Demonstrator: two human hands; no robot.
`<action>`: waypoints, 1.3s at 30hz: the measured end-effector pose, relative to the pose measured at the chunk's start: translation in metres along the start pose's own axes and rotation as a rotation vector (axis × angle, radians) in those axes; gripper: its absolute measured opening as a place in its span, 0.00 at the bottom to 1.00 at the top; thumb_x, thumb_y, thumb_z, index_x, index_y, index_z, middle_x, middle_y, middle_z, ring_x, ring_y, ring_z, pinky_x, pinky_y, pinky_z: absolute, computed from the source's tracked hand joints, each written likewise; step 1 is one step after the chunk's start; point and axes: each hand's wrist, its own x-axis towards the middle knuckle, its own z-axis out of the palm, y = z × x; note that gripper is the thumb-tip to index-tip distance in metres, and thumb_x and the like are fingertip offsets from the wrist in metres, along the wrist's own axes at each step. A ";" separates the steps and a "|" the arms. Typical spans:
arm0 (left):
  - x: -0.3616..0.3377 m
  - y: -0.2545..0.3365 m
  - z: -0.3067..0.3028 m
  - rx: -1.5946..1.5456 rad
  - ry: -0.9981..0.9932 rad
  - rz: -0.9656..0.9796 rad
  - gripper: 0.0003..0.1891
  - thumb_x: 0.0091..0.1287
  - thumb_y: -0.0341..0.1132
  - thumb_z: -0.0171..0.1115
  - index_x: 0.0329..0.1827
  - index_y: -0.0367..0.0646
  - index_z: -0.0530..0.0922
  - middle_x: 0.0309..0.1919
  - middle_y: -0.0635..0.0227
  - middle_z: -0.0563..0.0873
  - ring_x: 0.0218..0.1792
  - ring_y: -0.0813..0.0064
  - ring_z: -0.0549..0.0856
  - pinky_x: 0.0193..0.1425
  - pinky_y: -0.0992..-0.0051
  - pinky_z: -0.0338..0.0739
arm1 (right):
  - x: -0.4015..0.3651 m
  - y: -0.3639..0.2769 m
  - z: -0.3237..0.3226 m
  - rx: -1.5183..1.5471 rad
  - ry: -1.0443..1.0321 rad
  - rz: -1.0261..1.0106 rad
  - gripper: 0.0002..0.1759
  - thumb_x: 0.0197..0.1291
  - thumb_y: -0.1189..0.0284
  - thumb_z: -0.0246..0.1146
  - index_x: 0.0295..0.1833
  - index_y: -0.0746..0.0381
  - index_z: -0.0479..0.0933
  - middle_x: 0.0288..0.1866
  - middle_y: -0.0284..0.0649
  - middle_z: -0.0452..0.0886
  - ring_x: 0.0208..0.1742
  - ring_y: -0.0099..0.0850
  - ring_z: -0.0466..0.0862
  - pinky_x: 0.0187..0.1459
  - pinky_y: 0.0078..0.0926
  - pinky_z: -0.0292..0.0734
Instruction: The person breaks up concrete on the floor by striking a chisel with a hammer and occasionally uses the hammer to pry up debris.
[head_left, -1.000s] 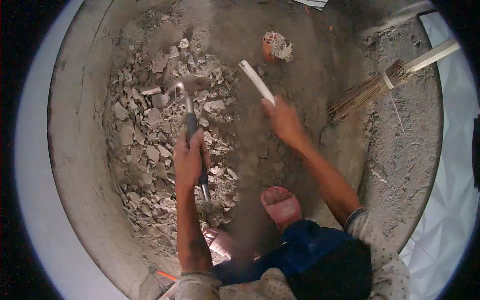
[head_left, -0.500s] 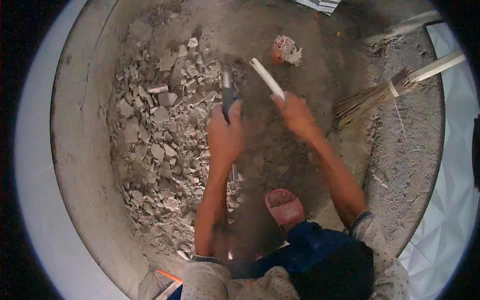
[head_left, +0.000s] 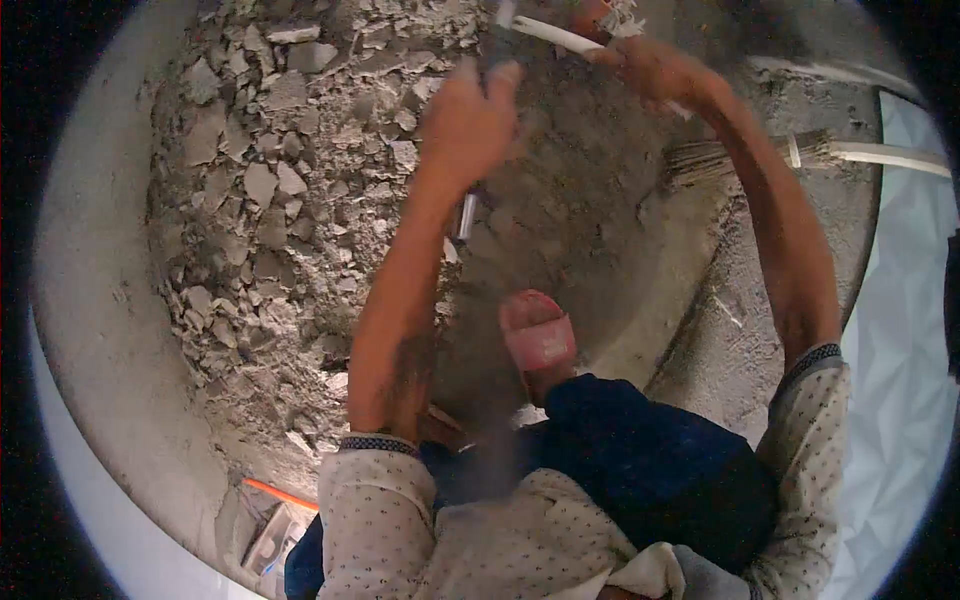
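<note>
My left hand (head_left: 468, 125) is closed around the dark grip of a metal tool. Its bare metal shaft (head_left: 467, 216) shows below the wrist, and a blurred metal end (head_left: 505, 14) rises above the fingers. My right hand (head_left: 650, 72) grips a white stick-like handle (head_left: 555, 34), whose far end overlaps the top of the metal tool in this view. Broken chunks of mortar or plaster (head_left: 262, 185) cover the floor to the left of my left hand. Just above my right hand is an orange container (head_left: 592, 14) with pale shreds at its top.
A twig broom (head_left: 735, 158) with a pale handle lies on the rough ledge at right. My foot in a pink slipper (head_left: 538, 335) stands on the dusty floor. A smooth curved wall (head_left: 95, 250) borders the rubble. An orange strip (head_left: 280, 494) lies at lower left.
Both hands have moved higher in the view as the camera shifted, arms stretched further forward. The white handle has swung flatter, its end now over the metal tool's top. Both tools stay held.
</note>
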 end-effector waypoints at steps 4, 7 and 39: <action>0.015 0.020 -0.047 -0.207 0.243 -0.068 0.22 0.68 0.50 0.48 0.36 0.34 0.72 0.31 0.47 0.79 0.37 0.48 0.79 0.46 0.55 0.71 | 0.004 0.016 -0.004 -0.146 0.321 -0.211 0.24 0.67 0.54 0.50 0.44 0.66 0.75 0.24 0.50 0.75 0.22 0.46 0.76 0.26 0.44 0.69; 0.012 0.044 -0.049 -0.226 0.401 -0.234 0.24 0.70 0.50 0.45 0.50 0.33 0.69 0.33 0.52 0.78 0.37 0.55 0.78 0.45 0.57 0.71 | 0.008 -0.001 -0.016 -0.283 0.313 -0.083 0.24 0.69 0.54 0.47 0.45 0.65 0.75 0.27 0.53 0.76 0.26 0.50 0.77 0.28 0.46 0.69; -0.034 -0.026 0.031 -0.073 -0.076 -0.264 0.24 0.65 0.51 0.51 0.40 0.34 0.74 0.32 0.46 0.81 0.37 0.50 0.82 0.43 0.56 0.74 | -0.050 0.051 0.020 -0.182 0.433 -0.039 0.22 0.64 0.53 0.54 0.49 0.62 0.75 0.34 0.55 0.78 0.37 0.47 0.80 0.38 0.48 0.71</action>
